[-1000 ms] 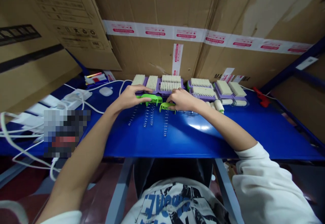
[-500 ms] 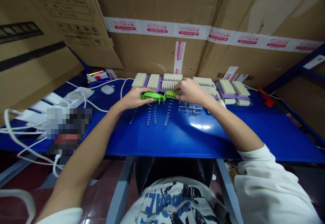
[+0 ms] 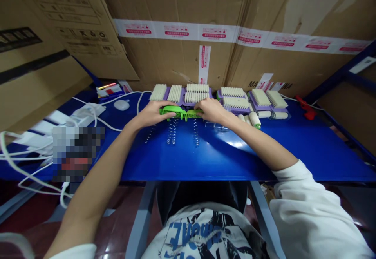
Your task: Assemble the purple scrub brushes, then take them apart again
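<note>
My left hand [image 3: 151, 114] grips a green plastic part [image 3: 173, 112] between thumb and fingers. A second green part [image 3: 192, 113] sits right beside it, with my right hand [image 3: 208, 110] closed on its right end. The two parts meet or nearly meet above the blue table. Clear coil-like strips [image 3: 172, 133] lie just below the left part, and another such strip [image 3: 196, 133] is under the right one. A clear plastic tray [image 3: 216, 126] lies partly beneath my right wrist.
Purple blocks with cream bristles [image 3: 197, 93] line the back of the blue table [image 3: 223, 165] against cardboard. Cream rolls [image 3: 254, 120] and a red tool [image 3: 307, 108] are at right. White cables, a power strip [image 3: 88, 114] and a white mouse [image 3: 121, 104] are at left.
The view has shifted slightly. The right green part now sits more level, and the strip below it hangs or lies straighter. Both hands keep their grips.
</note>
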Demonstrator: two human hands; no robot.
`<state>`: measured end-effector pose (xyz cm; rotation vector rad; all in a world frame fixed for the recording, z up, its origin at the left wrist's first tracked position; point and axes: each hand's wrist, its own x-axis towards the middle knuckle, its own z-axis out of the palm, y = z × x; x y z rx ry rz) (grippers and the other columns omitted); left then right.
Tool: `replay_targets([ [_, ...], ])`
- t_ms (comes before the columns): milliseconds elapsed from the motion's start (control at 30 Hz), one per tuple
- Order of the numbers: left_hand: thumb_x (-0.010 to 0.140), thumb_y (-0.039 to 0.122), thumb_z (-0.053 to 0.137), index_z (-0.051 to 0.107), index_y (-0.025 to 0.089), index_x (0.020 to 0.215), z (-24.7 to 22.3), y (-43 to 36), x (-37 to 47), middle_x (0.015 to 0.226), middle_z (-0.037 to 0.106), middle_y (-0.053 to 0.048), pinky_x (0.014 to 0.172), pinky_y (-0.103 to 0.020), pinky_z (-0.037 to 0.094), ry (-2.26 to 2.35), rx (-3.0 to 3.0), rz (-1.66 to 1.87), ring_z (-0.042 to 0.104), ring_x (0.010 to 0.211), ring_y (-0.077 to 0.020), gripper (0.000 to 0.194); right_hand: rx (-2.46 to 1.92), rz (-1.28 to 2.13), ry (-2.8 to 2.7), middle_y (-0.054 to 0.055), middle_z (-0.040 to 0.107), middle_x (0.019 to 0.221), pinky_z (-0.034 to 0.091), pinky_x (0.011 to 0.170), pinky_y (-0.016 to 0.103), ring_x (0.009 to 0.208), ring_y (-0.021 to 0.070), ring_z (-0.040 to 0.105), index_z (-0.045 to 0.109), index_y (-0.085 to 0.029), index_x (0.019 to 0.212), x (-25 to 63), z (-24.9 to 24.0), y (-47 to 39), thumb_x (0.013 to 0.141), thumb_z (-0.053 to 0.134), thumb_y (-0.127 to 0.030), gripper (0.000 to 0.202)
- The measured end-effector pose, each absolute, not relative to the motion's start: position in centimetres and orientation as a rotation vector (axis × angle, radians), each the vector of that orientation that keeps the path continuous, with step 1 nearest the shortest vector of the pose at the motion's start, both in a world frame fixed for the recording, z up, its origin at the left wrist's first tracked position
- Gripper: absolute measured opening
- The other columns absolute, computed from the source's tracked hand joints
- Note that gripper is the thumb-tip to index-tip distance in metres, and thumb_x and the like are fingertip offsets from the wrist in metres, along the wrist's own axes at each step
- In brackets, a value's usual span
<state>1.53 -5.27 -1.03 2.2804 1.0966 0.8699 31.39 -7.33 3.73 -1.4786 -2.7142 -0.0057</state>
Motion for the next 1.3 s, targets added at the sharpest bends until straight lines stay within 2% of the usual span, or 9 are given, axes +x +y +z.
replay_targets([
  [333, 0.094, 0.069, 0.08, 0.087, 0.023, 0.132, -1.6, -5.2, 2.2, 0.132, 0.086, -0.016, 0.121, -0.055, 0.058, 1.088, 2.318, 0.947, 0.08, 0.124, -0.0378, 0.061, -1.469, -0.035, -2.758, 0.021, 0.083, 0.124, 0.052, 0.089, 0.044, 0.109, 0.0331, 0.077, 0.084, -0.014, 0.136, 31.6, 3.3, -7.1, 0.103, 0.067, -0.012, 0.037],
  [600, 0.095, 0.077, 0.077, 0.087, 0.023, 0.13, -0.9, -5.4, 1.8, 0.13, 0.086, -0.015, 0.119, -0.051, 0.059, 1.141, 2.267, 1.029, 0.08, 0.121, -0.0367, 0.065, -1.478, -0.035, -2.77, 0.02, 0.084, 0.122, 0.052, 0.088, 0.044, 0.107, 0.0325, 0.077, 0.083, -0.014, 0.137, 31.4, 3.9, -7.7, 0.103, 0.066, -0.015, 0.039],
  [800, 0.098, 0.078, 0.069, 0.084, 0.021, 0.137, 0.8, -5.9, 0.7, 0.141, 0.083, -0.014, 0.122, -0.051, 0.057, 1.296, 2.323, 0.921, 0.076, 0.133, -0.0391, 0.071, -1.503, 0.0, -2.768, 0.02, 0.083, 0.124, 0.05, 0.087, 0.043, 0.107, 0.032, 0.075, 0.082, -0.015, 0.137, 31.3, 4.2, -8.0, 0.103, 0.066, -0.016, 0.037],
  [900, 0.097, 0.079, 0.069, 0.084, 0.019, 0.136, 0.6, -5.7, 0.5, 0.14, 0.083, -0.015, 0.121, -0.051, 0.058, 1.32, 2.338, 0.857, 0.077, 0.132, -0.0389, 0.073, -1.497, 0.016, -2.763, 0.02, 0.082, 0.124, 0.049, 0.086, 0.042, 0.107, 0.0317, 0.075, 0.082, -0.014, 0.137, 31.3, 4.3, -8.0, 0.104, 0.067, -0.017, 0.037],
  [1100, 0.096, 0.075, 0.073, 0.085, 0.02, 0.133, -0.5, -5.1, 0.5, 0.135, 0.084, -0.016, 0.116, -0.053, 0.06, 1.265, 2.386, 0.83, 0.079, 0.124, -0.0376, 0.067, -1.476, 0.022, -2.739, 0.021, 0.082, 0.128, 0.049, 0.088, 0.044, 0.11, 0.0323, 0.074, 0.082, -0.015, 0.138, 31.6, 4.8, -7.9, 0.107, 0.066, -0.022, 0.036],
  [1300, 0.102, 0.066, 0.073, 0.087, 0.02, 0.131, -0.3, -5.1, 0.5, 0.13, 0.084, -0.017, 0.117, -0.061, 0.057, 1.17, 2.554, 0.875, 0.076, 0.128, -0.0402, 0.057, -1.48, 0.024, -2.72, 0.019, 0.082, 0.13, 0.051, 0.091, 0.043, 0.113, 0.0318, 0.074, 0.082, -0.016, 0.138, 31.7, 5.1, -7.9, 0.107, 0.066, -0.022, 0.036],
])
